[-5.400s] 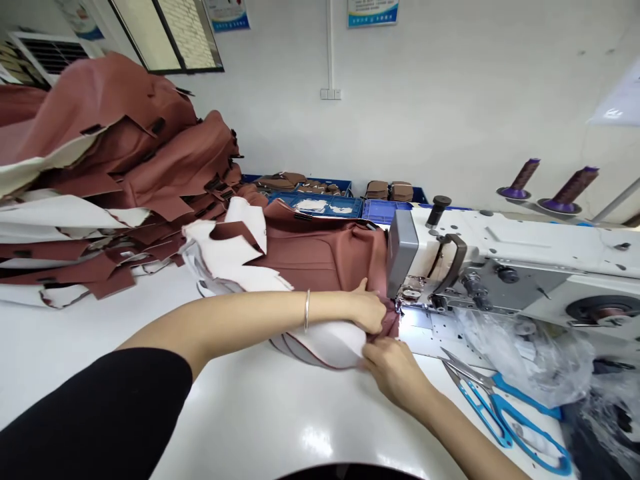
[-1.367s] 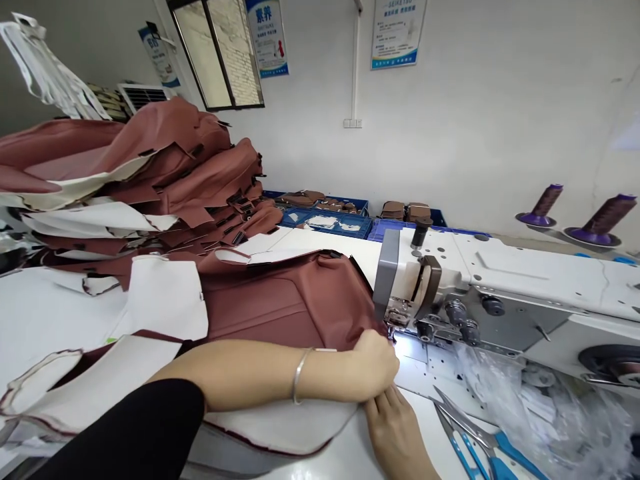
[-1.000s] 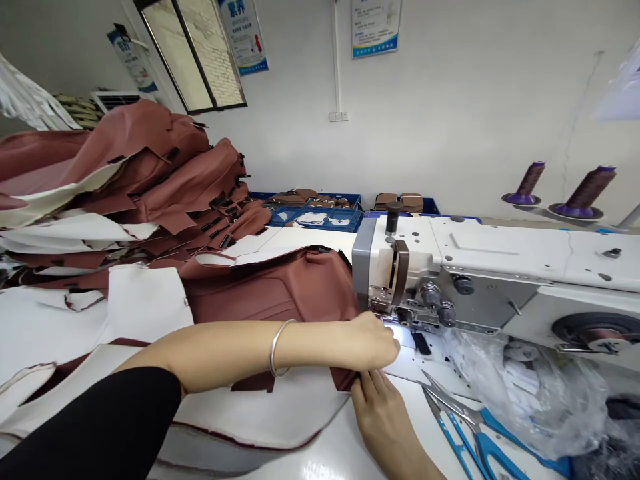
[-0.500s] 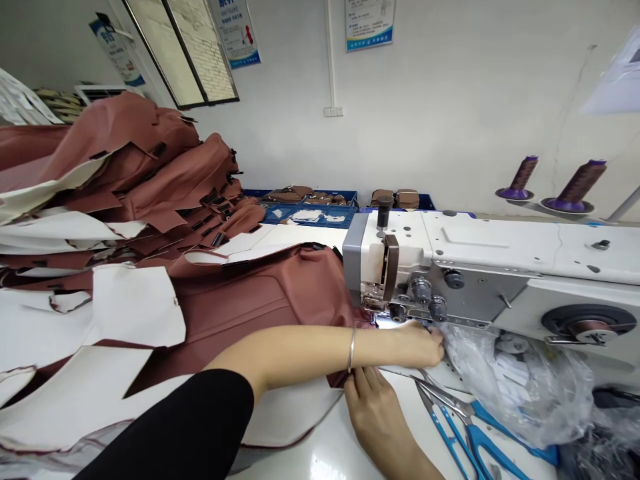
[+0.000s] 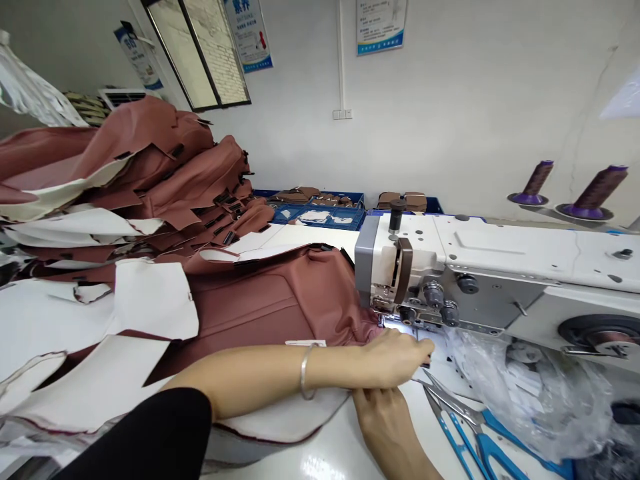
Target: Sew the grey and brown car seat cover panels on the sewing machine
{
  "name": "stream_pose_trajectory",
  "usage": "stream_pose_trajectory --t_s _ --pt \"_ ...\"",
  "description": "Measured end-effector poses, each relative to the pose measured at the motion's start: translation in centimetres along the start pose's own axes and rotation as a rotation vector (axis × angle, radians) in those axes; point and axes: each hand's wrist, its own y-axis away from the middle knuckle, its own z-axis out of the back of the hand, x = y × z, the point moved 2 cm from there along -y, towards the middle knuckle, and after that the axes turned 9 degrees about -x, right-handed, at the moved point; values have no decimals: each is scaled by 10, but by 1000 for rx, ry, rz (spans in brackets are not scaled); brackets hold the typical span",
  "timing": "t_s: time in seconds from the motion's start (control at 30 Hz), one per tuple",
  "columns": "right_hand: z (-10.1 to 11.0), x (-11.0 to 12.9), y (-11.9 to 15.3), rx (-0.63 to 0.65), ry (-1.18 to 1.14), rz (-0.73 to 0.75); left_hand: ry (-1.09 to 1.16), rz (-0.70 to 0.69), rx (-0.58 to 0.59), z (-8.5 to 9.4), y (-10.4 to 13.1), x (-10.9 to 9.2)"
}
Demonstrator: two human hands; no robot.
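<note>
My left hand (image 5: 400, 358), a silver bangle at its wrist, is closed beside the needle area of a white sewing machine (image 5: 500, 250). A small dark thing (image 5: 427, 361) shows at its fingers, too little of it to name. Just below, my right hand (image 5: 384, 417) has its fingers bent at the edge of a maroon leather cover (image 5: 260, 300); its fingertips are hidden behind my left wrist. The cover, with white backing, runs under the machine head. Blue-handled scissors (image 5: 493, 433) lie right of my right hand.
A high heap of maroon covers (image 5: 165, 153) with black clips rises at the left. Crumpled clear plastic (image 5: 560, 407) lies under the machine arm. Blue crates (image 5: 340, 217) with brown pieces stand behind. Two thread cones (image 5: 597, 189) stand above the machine at right.
My left hand has come back from the right, lower and nearer to me, and now covers my right hand's fingertips. A small white strip shows beside the left forearm. The view has shifted slightly.
</note>
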Motion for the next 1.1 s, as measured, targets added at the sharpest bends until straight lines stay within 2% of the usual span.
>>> stream_pose_trajectory --t_s 0.07,0.17,0.33,0.53,0.63,0.77,0.97,1.1 --pt "1 0 -3 -6 -20 -5 -13 40 31 8 21 13" --pt "2 3 -8 -41 -80 -11 -55 98 42 3 35 31" --pt "-2 6 -2 -10 -84 -5 -13 275 28 -18 27 45" --pt "-5 7 4 -18 -51 10 -10 383 -67 -28 28 58" --pt "-4 7 3 -15 -47 12 -8 354 -84 -35 29 60" --pt "-3 7 0 10 -50 12 -1 282 -35 -40 27 57" --pt "-3 8 1 3 -53 -17 -73 161 -73 -37 32 60" --pt "-3 7 2 -21 -30 0 -34 103 -21 -36 32 64"
